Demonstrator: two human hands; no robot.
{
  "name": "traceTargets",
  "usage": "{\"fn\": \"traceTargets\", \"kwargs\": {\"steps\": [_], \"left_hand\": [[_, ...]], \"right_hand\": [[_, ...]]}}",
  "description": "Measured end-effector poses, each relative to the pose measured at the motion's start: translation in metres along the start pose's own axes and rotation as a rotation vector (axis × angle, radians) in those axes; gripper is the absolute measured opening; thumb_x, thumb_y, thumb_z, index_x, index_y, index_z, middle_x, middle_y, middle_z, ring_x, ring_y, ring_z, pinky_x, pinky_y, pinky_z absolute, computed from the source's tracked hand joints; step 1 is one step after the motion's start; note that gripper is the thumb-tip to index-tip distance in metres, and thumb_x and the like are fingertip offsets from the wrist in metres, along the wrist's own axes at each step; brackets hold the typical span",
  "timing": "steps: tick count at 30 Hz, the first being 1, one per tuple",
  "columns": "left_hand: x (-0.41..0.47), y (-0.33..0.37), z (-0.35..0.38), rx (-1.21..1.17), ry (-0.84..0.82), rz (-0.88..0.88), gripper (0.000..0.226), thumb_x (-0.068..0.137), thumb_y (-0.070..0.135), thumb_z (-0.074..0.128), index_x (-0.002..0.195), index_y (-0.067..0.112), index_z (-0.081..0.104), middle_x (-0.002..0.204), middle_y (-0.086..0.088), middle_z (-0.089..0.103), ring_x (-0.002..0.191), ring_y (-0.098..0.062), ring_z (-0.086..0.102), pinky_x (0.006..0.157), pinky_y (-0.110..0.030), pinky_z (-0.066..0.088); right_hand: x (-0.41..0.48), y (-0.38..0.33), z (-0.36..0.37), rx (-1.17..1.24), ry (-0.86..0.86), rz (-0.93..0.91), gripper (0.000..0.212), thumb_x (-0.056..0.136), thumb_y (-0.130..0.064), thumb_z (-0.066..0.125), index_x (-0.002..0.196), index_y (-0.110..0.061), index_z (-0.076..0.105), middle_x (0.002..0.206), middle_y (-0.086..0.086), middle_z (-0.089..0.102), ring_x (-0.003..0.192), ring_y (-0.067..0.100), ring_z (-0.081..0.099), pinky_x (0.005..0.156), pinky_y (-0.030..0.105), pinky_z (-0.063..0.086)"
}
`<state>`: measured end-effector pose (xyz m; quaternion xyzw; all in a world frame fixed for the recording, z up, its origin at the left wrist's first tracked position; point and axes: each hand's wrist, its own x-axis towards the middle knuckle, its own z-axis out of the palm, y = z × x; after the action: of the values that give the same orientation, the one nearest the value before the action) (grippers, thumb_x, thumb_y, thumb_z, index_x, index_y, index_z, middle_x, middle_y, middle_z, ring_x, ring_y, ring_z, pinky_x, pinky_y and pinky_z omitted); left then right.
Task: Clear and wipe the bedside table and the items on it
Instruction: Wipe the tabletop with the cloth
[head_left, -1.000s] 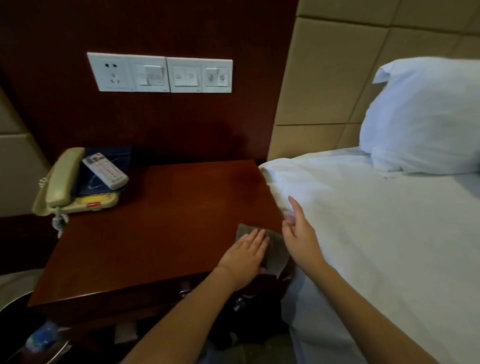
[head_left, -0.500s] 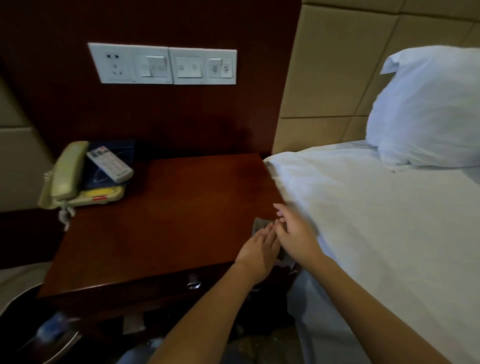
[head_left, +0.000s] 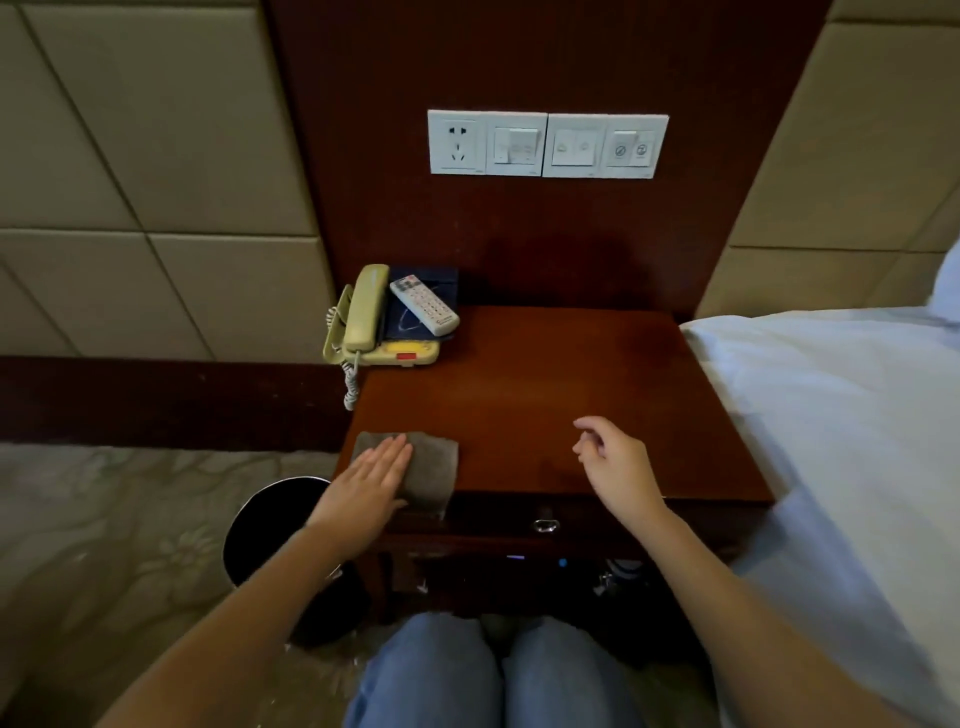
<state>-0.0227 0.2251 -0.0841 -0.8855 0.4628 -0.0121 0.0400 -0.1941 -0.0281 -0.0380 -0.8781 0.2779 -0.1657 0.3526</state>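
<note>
The dark red wooden bedside table (head_left: 561, 405) fills the middle of the view. A grey cloth (head_left: 428, 470) lies on its front left corner, partly over the front edge. My left hand (head_left: 363, 493) presses flat on the cloth with fingers together. My right hand (head_left: 615, 467) hovers over the front right of the tabletop, fingers loosely curled, holding nothing. At the back left corner stands a cream telephone (head_left: 363, 322). A white remote control (head_left: 423, 304) lies on a dark blue booklet (head_left: 421, 312) that rests on the phone.
A black waste bin (head_left: 270, 525) stands on the floor left of the table. The bed with a white sheet (head_left: 841, 415) adjoins the table's right side. A white socket and switch panel (head_left: 548, 144) is on the wall above. A drawer handle (head_left: 545, 526) is on the table's front.
My left hand has slid the cloth from the front right corner by the bed to the front left corner. My right hand has come off the cloth. The view has swung left.
</note>
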Motion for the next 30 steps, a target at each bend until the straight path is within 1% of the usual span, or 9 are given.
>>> {"fn": "traceTargets", "kwargs": {"steps": [1, 4, 9, 11, 15, 18, 21, 27, 30], "left_hand": [[-0.007, -0.012, 0.001, -0.006, 0.001, -0.030, 0.070, 0.099, 0.037, 0.040, 0.150, 0.009, 0.000, 0.159, -0.006, 0.000, 0.147, -0.018, -0.001, 0.111, -0.026, -0.012], [-0.016, -0.027, 0.004, -0.037, -0.008, -0.101, 0.070, 0.099, 0.038, 0.039, 0.151, 0.009, 0.001, 0.159, -0.005, -0.001, 0.146, -0.015, -0.004, 0.111, -0.026, -0.012], [-0.013, -0.014, 0.003, 0.012, -0.033, -0.149, 0.073, 0.099, 0.043, 0.036, 0.151, 0.011, -0.003, 0.159, -0.005, -0.006, 0.147, -0.018, -0.005, 0.115, -0.031, -0.007], [-0.006, 0.000, 0.000, 0.014, -0.029, -0.122, 0.074, 0.098, 0.044, 0.037, 0.151, 0.011, -0.002, 0.159, -0.006, -0.005, 0.147, -0.020, -0.005, 0.116, -0.032, -0.005], [0.024, 0.056, -0.007, 0.029, -0.005, 0.036, 0.075, 0.098, 0.046, 0.035, 0.151, 0.013, -0.007, 0.159, -0.004, -0.009, 0.147, -0.019, -0.007, 0.115, -0.031, -0.008], [0.050, 0.111, -0.010, 0.018, 0.008, 0.139, 0.073, 0.099, 0.046, 0.033, 0.151, 0.012, -0.006, 0.160, -0.005, -0.008, 0.147, -0.020, -0.006, 0.117, -0.033, -0.005], [0.074, 0.164, -0.015, 0.010, 0.004, 0.201, 0.072, 0.100, 0.047, 0.030, 0.151, 0.012, -0.007, 0.159, -0.005, -0.009, 0.147, -0.020, -0.007, 0.117, -0.034, -0.004], [0.115, 0.254, -0.022, 0.010, -0.029, 0.323, 0.071, 0.101, 0.043, 0.031, 0.151, 0.011, -0.009, 0.159, -0.005, -0.012, 0.147, -0.021, -0.008, 0.119, -0.036, -0.001], [0.136, 0.298, -0.024, -0.013, -0.048, 0.369, 0.074, 0.100, 0.040, 0.036, 0.151, 0.010, -0.008, 0.159, -0.007, -0.011, 0.147, -0.022, -0.008, 0.118, -0.036, -0.002]], "right_hand": [[0.002, -0.002, 0.001, 0.035, 0.017, 0.023, 0.032, 0.100, -0.013, 0.043, 0.129, -0.011, 0.055, 0.093, 0.002, 0.066, 0.081, 0.021, 0.066, 0.072, 0.028, 0.053], [0.004, 0.002, -0.003, 0.039, 0.039, 0.052, 0.032, 0.100, -0.013, 0.042, 0.128, -0.011, 0.056, 0.096, 0.000, 0.065, 0.083, 0.021, 0.066, 0.070, 0.021, 0.049], [0.000, 0.017, -0.021, -0.017, 0.038, 0.083, 0.032, 0.101, -0.015, 0.041, 0.130, -0.013, 0.054, 0.089, 0.001, 0.065, 0.087, 0.028, 0.066, 0.079, 0.039, 0.054], [-0.002, 0.025, -0.029, -0.029, 0.049, 0.089, 0.032, 0.101, -0.015, 0.041, 0.130, -0.013, 0.054, 0.089, 0.001, 0.065, 0.085, 0.026, 0.066, 0.079, 0.039, 0.054], [-0.005, 0.048, -0.055, -0.054, 0.092, 0.116, 0.031, 0.101, -0.016, 0.041, 0.128, -0.014, 0.055, 0.094, 0.002, 0.066, 0.084, 0.017, 0.063, 0.074, 0.030, 0.051], [-0.008, 0.070, -0.082, -0.064, 0.167, 0.139, 0.029, 0.099, -0.014, 0.042, 0.123, -0.012, 0.058, 0.089, 0.005, 0.067, 0.081, 0.023, 0.064, 0.072, 0.036, 0.050], [-0.014, 0.092, -0.107, -0.039, 0.238, 0.182, 0.028, 0.098, -0.011, 0.043, 0.119, -0.011, 0.061, 0.084, 0.007, 0.068, 0.080, 0.031, 0.065, 0.075, 0.039, 0.051], [-0.023, 0.116, -0.133, -0.035, 0.267, 0.185, 0.029, 0.097, -0.009, 0.044, 0.120, -0.011, 0.062, 0.088, 0.007, 0.069, 0.079, 0.027, 0.065, 0.079, 0.039, 0.052], [-0.023, 0.120, -0.140, -0.065, 0.256, 0.157, 0.030, 0.096, -0.007, 0.045, 0.120, -0.010, 0.062, 0.093, 0.009, 0.070, 0.084, 0.025, 0.064, 0.083, 0.036, 0.051]]}}
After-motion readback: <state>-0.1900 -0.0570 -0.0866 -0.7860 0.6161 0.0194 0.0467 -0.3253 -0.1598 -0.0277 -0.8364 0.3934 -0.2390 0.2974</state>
